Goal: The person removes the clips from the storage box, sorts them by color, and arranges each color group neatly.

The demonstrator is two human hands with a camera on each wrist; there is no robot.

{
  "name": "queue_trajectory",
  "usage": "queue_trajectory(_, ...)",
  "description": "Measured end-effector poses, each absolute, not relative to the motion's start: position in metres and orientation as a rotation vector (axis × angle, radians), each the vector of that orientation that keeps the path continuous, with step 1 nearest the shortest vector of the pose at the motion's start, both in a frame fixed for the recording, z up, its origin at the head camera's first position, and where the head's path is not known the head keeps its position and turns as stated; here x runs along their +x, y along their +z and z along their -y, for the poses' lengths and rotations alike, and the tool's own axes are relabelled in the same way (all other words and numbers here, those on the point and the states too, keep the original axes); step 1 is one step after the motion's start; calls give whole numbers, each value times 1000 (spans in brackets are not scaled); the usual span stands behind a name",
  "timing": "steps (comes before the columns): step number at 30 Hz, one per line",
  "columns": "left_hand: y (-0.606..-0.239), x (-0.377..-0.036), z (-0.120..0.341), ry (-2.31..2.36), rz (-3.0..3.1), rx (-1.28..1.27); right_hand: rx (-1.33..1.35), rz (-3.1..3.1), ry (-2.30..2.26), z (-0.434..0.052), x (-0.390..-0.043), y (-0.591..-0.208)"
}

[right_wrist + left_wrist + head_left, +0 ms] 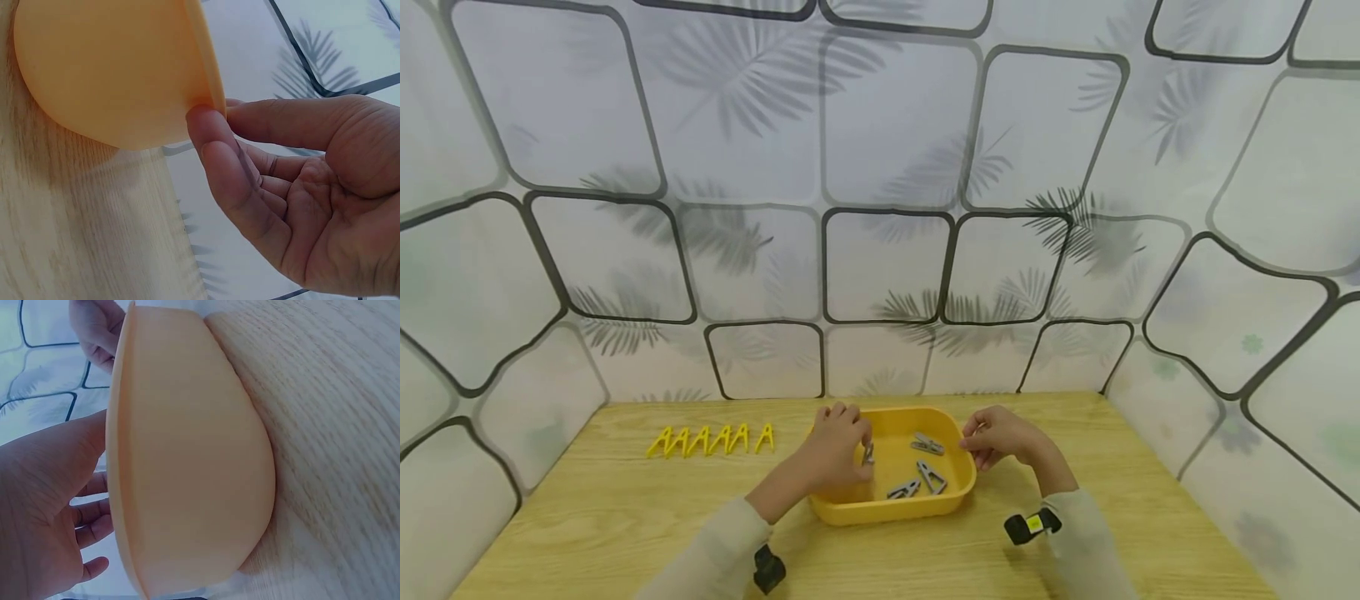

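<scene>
A yellow plastic basin [895, 510] stands on the table with several grey clothespins [928, 444] lying inside. My left hand [835, 446] reaches over its left side, and a grey clothespin [868, 454] shows between the thumb and fingers, which appear to pinch it. In the left wrist view the basin wall [194, 450] hides those fingertips. On the opposite side my right hand [1003, 437] pinches the basin's rim between thumb and index finger, plainly seen in the right wrist view, where the right hand [300, 194] has its other fingers bent below.
Several yellow clothespins [702, 440] stand in a row on the wooden table [625, 508], left of the basin. A patterned cloth [887, 267] hangs behind the table and along both sides.
</scene>
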State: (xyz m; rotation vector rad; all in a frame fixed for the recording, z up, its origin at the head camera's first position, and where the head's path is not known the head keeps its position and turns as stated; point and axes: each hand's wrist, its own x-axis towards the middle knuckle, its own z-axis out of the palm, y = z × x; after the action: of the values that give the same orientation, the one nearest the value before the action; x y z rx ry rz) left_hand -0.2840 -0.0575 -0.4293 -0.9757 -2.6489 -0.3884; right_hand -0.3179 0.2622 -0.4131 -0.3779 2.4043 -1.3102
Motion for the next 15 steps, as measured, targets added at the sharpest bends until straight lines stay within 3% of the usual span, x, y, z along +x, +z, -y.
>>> queue_trajectory(15, -425, -286, 100, -500, 2366, -826, -377, -2417, -1301, -261, -317, -413)
